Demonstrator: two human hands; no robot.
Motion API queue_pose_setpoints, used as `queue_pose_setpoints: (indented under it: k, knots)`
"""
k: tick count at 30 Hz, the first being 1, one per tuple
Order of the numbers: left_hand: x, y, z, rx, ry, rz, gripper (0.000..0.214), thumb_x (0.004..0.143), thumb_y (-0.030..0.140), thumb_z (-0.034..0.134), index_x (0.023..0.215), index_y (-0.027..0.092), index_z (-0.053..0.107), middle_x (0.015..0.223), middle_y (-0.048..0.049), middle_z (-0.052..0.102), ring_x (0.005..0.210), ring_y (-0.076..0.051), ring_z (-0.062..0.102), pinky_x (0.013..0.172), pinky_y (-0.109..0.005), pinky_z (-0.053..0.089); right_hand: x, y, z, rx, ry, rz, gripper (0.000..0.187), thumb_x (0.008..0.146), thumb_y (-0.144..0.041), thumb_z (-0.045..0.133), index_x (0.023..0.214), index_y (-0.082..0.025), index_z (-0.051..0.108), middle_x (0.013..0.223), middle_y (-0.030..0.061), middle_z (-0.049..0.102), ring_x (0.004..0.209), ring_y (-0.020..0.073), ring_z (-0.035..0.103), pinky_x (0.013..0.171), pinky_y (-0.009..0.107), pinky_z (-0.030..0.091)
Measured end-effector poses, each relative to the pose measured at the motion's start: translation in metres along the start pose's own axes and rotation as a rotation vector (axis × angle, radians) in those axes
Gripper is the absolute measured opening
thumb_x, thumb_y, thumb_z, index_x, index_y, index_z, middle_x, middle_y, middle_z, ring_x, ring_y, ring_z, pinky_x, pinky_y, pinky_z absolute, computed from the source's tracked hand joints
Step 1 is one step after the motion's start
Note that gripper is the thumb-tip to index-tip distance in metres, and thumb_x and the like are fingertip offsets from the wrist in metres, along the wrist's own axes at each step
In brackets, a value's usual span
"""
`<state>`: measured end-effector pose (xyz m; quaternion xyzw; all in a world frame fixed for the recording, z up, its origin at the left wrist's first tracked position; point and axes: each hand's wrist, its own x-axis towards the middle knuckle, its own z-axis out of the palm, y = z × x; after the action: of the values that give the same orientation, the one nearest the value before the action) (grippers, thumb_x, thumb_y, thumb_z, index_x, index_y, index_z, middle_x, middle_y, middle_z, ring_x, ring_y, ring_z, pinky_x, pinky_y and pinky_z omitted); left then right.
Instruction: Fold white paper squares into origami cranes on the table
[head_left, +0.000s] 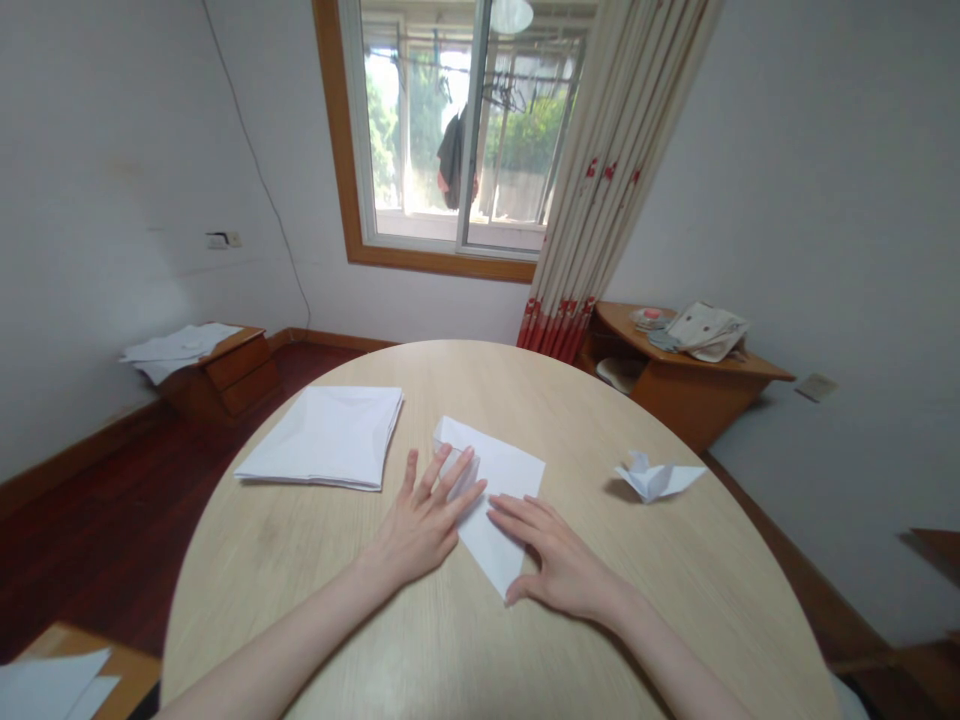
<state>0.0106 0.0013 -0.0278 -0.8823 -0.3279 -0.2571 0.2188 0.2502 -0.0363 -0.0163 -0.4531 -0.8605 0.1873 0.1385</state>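
A white sheet of paper [514, 465] lies on the round table under both my hands, with a folded flap along its left side. My left hand [427, 515] rests on that folded side, its fingers spread flat across the paper. On the lower right part of the sheet lies my right hand [555, 555], fingers stretched out and thumb at the near corner. Part of the fold is hidden beneath my left fingers. To the right stands a small folded paper bird [652, 478], apart from my hands.
A stack of white paper [326, 435] sits on the left of the round wooden table [450, 650]. Behind it on the left is a low cabinet [240, 375] with papers on top. A corner cabinet [690, 390] with a cloth bag [709, 330] stands at the back right, near the curtain [611, 170].
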Motion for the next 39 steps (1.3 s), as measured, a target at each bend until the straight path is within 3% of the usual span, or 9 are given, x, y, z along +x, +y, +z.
queue_pose_setpoints:
  k: [5,12,23,26,29,31,34,36,39]
  knots:
    - [0.001,-0.002,-0.002,-0.019,0.027,-0.005,0.056,0.081,0.028,0.063,0.135,0.023,0.049,0.154,-0.0111,0.028,0.145,-0.032,0.007,0.115,-0.058,-0.004,0.001,0.002,-0.001,-0.024,-0.051,0.004,0.086,0.064,-0.069,0.07,0.136,-0.026,0.051,0.148,0.013,0.038,0.138,0.0313,0.034,0.114,0.054,0.021]
    - [0.003,-0.004,-0.011,-0.098,0.115,-0.063,0.028,0.088,0.033,0.055,0.111,0.017,0.061,0.149,-0.0134,0.037,0.143,-0.031,0.018,0.116,-0.057,0.0,0.001,-0.001,-0.002,-0.03,-0.022,-0.016,0.084,0.063,-0.066,0.073,0.134,-0.027,0.052,0.146,0.0132,0.041,0.136,0.032,0.037,0.112,0.055,0.025]
    - [0.007,-0.001,-0.018,-0.052,0.122,-0.07,0.024,0.092,0.034,0.049,0.083,0.017,0.064,0.13,-0.0116,0.057,0.134,-0.029,0.037,0.118,-0.054,0.0,0.003,0.002,-0.003,-0.035,-0.023,-0.041,0.088,0.056,-0.066,0.076,0.132,-0.027,0.055,0.145,0.0134,0.043,0.135,0.0334,0.038,0.111,0.055,0.027]
    - [0.008,0.001,-0.019,-0.082,0.112,-0.056,0.025,0.093,0.031,0.047,0.082,0.016,0.064,0.119,-0.0099,0.063,0.126,-0.028,0.046,0.117,-0.055,0.003,0.002,0.0,-0.006,-0.027,-0.045,-0.023,0.075,0.07,-0.065,0.069,0.133,-0.026,0.054,0.147,0.0119,0.042,0.137,0.0307,0.036,0.112,0.053,0.025]
    - [0.009,0.003,-0.021,-0.131,0.081,-0.029,0.026,0.094,0.023,0.043,0.08,0.016,0.064,0.096,-0.006,0.068,0.106,-0.024,0.059,0.116,-0.052,0.018,0.0,-0.002,-0.007,-0.012,-0.05,-0.005,0.049,0.091,-0.053,0.052,0.134,-0.029,0.052,0.148,0.0074,0.041,0.138,0.0264,0.035,0.112,0.052,0.025]
    - [0.009,0.004,-0.022,-0.157,0.024,-0.021,0.029,0.095,0.021,0.04,0.076,0.017,0.062,0.08,-0.0038,0.067,0.085,-0.02,0.063,0.109,-0.047,0.032,-0.001,-0.003,-0.006,-0.004,-0.035,-0.006,0.039,0.097,-0.044,0.045,0.134,-0.031,0.052,0.148,0.0051,0.041,0.138,0.0247,0.035,0.112,0.052,0.026]
    - [0.007,0.007,-0.022,-0.179,-0.108,-0.044,0.029,0.095,0.021,0.04,0.072,0.018,0.058,0.069,-0.003,0.062,0.068,-0.019,0.061,0.083,-0.037,0.05,-0.002,-0.002,-0.003,-0.016,-0.014,-0.018,0.037,0.099,-0.035,0.043,0.135,-0.032,0.05,0.148,0.0039,0.041,0.137,0.0237,0.036,0.111,0.05,0.027]
    - [0.006,0.01,-0.022,-0.194,-0.195,-0.07,0.025,0.095,0.023,0.042,0.076,0.017,0.057,0.07,-0.0037,0.063,0.069,-0.02,0.061,0.067,-0.032,0.049,-0.002,-0.002,-0.002,-0.035,-0.009,-0.023,0.038,0.098,-0.033,0.044,0.136,-0.032,0.05,0.148,0.0035,0.041,0.137,0.0236,0.036,0.11,0.049,0.029]
    - [0.006,0.014,-0.023,-0.213,-0.268,-0.086,0.02,0.095,0.025,0.043,0.083,0.018,0.058,0.076,-0.0038,0.065,0.072,-0.021,0.061,0.061,-0.03,0.046,-0.002,-0.003,-0.001,-0.05,0.001,-0.024,0.038,0.099,-0.034,0.043,0.136,-0.033,0.049,0.148,0.0032,0.042,0.136,0.0241,0.037,0.108,0.048,0.032]
